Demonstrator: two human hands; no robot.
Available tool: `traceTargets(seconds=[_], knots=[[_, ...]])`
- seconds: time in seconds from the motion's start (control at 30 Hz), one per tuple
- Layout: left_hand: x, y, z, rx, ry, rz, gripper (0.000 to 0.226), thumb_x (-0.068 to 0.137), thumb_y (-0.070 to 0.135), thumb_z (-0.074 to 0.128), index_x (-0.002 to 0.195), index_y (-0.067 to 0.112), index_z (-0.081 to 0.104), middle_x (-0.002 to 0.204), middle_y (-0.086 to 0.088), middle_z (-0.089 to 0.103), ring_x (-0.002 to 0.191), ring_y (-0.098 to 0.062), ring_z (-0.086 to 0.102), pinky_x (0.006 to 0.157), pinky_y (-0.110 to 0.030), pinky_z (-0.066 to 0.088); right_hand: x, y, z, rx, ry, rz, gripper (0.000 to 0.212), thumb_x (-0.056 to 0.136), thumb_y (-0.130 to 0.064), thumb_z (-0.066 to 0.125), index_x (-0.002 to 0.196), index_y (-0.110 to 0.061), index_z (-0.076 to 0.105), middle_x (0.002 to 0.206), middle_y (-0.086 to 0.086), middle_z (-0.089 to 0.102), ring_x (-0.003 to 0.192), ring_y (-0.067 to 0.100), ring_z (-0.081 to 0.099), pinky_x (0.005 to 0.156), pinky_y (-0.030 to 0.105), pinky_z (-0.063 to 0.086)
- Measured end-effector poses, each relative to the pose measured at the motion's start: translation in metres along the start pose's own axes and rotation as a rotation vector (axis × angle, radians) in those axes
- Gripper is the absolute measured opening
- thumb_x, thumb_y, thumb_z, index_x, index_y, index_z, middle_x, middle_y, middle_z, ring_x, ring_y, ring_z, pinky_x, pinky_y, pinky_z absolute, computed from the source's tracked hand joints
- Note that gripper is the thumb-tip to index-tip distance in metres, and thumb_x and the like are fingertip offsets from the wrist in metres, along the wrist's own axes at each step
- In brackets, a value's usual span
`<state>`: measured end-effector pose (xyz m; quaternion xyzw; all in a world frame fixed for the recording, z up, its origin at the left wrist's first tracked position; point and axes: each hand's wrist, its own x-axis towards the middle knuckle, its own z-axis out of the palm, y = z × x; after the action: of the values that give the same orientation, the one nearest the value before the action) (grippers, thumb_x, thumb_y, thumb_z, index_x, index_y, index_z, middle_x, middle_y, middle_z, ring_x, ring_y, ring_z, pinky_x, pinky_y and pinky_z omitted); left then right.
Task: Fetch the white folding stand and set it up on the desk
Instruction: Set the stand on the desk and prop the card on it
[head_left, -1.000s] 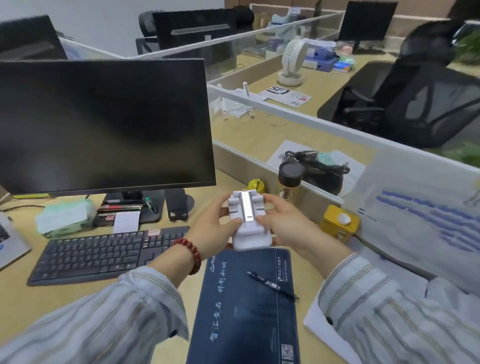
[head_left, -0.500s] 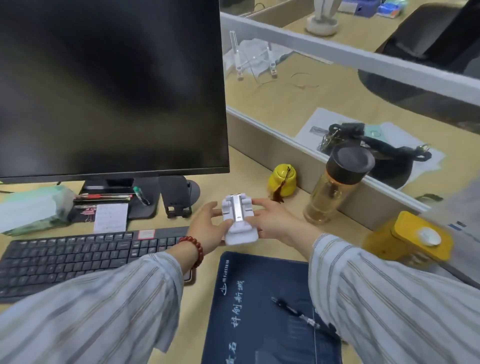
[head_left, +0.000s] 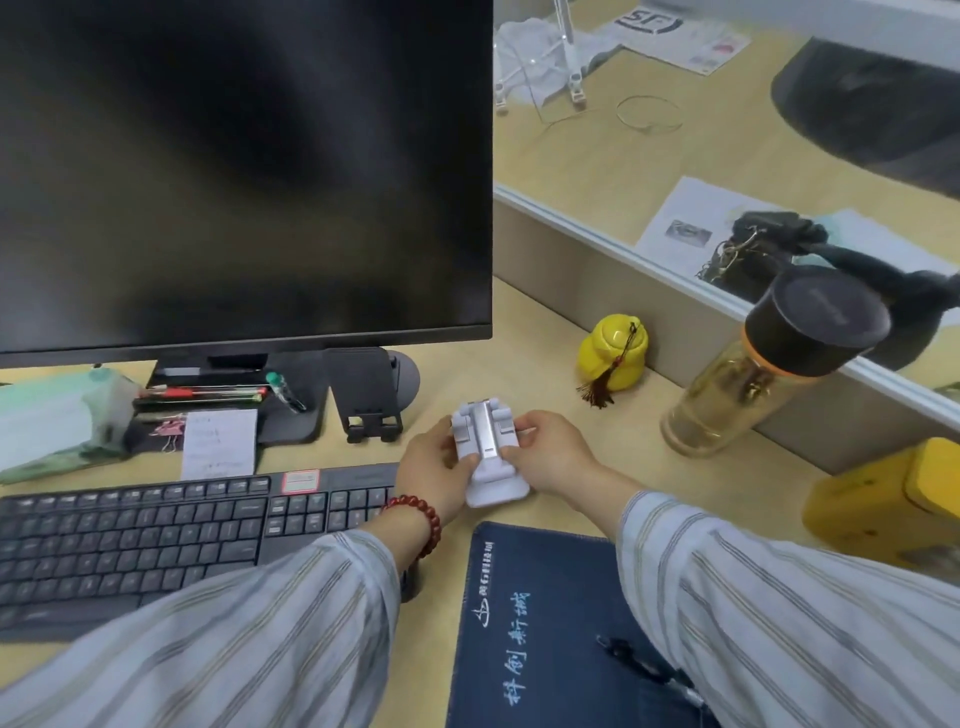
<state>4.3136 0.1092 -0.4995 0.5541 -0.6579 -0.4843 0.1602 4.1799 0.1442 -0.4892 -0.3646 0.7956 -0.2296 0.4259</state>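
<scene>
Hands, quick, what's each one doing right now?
Left hand: closed on the left side of the white stand.
Right hand: closed on its right side.

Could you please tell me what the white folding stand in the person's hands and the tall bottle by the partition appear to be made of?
The white folding stand looks like matte white plastic with a brushed silver strip down its middle, possibly metal. The tall amber bottle looks like clear glass or hard plastic, since light passes through it, with a matte black lid above an orange ring.
</scene>
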Motion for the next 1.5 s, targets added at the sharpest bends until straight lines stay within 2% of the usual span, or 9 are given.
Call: traceTargets(seconds=[0.37, 0.47, 0.53, 0.6, 0.7, 0.87, 1.1, 1.37, 1.5], knots=[[0.006, -0.004, -0.007, 0.289, -0.051, 0.113, 0.042, 0.087, 0.022, 0.056, 0.129, 0.024, 0.048, 0.107, -0.008, 0.056, 0.087, -0.016, 0.052, 0.073, -0.021, 0.033, -0.003, 0.001, 0.001, -0.151, 0.071, -0.073, 0.035, 0.085, -0.018, 0.059, 0.119, -0.009, 0.058, 0.1, 0.008, 0.06, 0.095, 0.023, 0.056, 0.074, 0.024, 0.039], [0.006, -0.002, -0.013, 0.308, -0.099, 0.15, 0.068, 0.088, 0.016, 0.052, 0.147, 0.018, 0.019, 0.138, -0.01, 0.039, 0.119, -0.023, 0.046, 0.092, -0.021, 0.034, 0.0, 0.001, -0.009, -0.233, 0.046, -0.171, 0.059, 0.08, -0.015, 0.059, 0.136, -0.01, 0.041, 0.129, 0.011, 0.049, 0.119, 0.027, 0.047, 0.093, 0.028, 0.039], [0.009, -0.002, -0.018, 0.403, -0.187, 0.227, 0.094, 0.081, 0.018, 0.061, 0.149, 0.017, -0.004, 0.153, -0.005, 0.018, 0.14, -0.022, 0.019, 0.107, -0.025, 0.019, 0.001, 0.0, -0.021, -0.34, -0.079, -0.326, 0.085, 0.074, -0.016, 0.065, 0.147, -0.014, 0.02, 0.149, 0.008, 0.029, 0.138, 0.029, 0.025, 0.109, 0.031, 0.026], [0.01, -0.002, -0.022, 0.548, -0.289, 0.315, 0.118, 0.072, 0.027, 0.071, 0.145, 0.019, -0.021, 0.158, 0.0, -0.001, 0.145, -0.021, -0.003, 0.114, -0.029, 0.006, -0.001, -0.003, -0.027, -0.523, -0.235, -0.45, 0.113, 0.067, -0.025, 0.076, 0.15, -0.021, 0.0, 0.159, 0.001, 0.009, 0.146, 0.023, 0.004, 0.116, 0.034, 0.017], [0.008, -0.001, -0.023, 0.625, -0.376, 0.33, 0.137, 0.062, 0.035, 0.081, 0.142, 0.015, -0.029, 0.158, 0.003, -0.01, 0.144, -0.016, -0.008, 0.112, -0.025, -0.001, -0.002, -0.005, -0.02, -0.822, -0.276, -0.538, 0.13, 0.061, -0.042, 0.081, 0.149, -0.02, -0.012, 0.161, 0.0, -0.009, 0.148, 0.02, -0.008, 0.12, 0.042, 0.011], [0.012, -0.006, -0.017, 0.537, -0.305, 0.338, 0.139, 0.059, 0.04, 0.082, 0.143, 0.016, -0.026, 0.153, -0.003, 0.019, 0.139, -0.019, 0.014, 0.11, -0.025, 0.014, 0.002, -0.006, -0.012, -0.82, -0.173, -0.629, 0.117, 0.064, -0.041, 0.078, 0.149, -0.009, 0.005, 0.159, 0.008, 0.012, 0.146, 0.022, 0.013, 0.116, 0.027, 0.016], [0.004, -0.01, -0.015, 0.543, -0.23, 0.331, 0.134, 0.063, 0.044, 0.078, 0.144, 0.015, -0.025, 0.145, -0.005, 0.03, 0.132, -0.022, 0.025, 0.108, -0.027, 0.019, 0.003, -0.012, -0.014, -0.803, -0.159, -0.64, 0.108, 0.057, -0.044, 0.08, 0.143, -0.008, 0.025, 0.141, 0.006, 0.037, 0.123, 0.024, 0.044, 0.099, 0.026, 0.037], [0.008, -0.012, -0.014, 0.555, -0.214, 0.272, 0.134, 0.062, 0.049, 0.078, 0.144, 0.017, -0.023, 0.147, -0.004, 0.033, 0.133, -0.022, 0.028, 0.109, -0.031, 0.02, 0.008, -0.026, -0.028, -0.723, -0.283, -0.529, 0.073, 0.056, -0.045, 0.08, 0.114, -0.019, 0.046, 0.108, -0.001, 0.052, 0.092, 0.021, 0.052, 0.073, 0.03, 0.044], [0.012, -0.012, -0.016, 0.546, -0.23, 0.259, 0.141, 0.055, 0.051, 0.082, 0.145, 0.017, -0.021, 0.149, -0.002, 0.03, 0.136, -0.022, 0.024, 0.113, -0.035, 0.02, 0.007, -0.024, -0.028, -0.679, -0.301, -0.499, 0.074, 0.055, -0.043, 0.081, 0.114, -0.02, 0.044, 0.109, -0.003, 0.051, 0.093, 0.02, 0.052, 0.075, 0.031, 0.046]])
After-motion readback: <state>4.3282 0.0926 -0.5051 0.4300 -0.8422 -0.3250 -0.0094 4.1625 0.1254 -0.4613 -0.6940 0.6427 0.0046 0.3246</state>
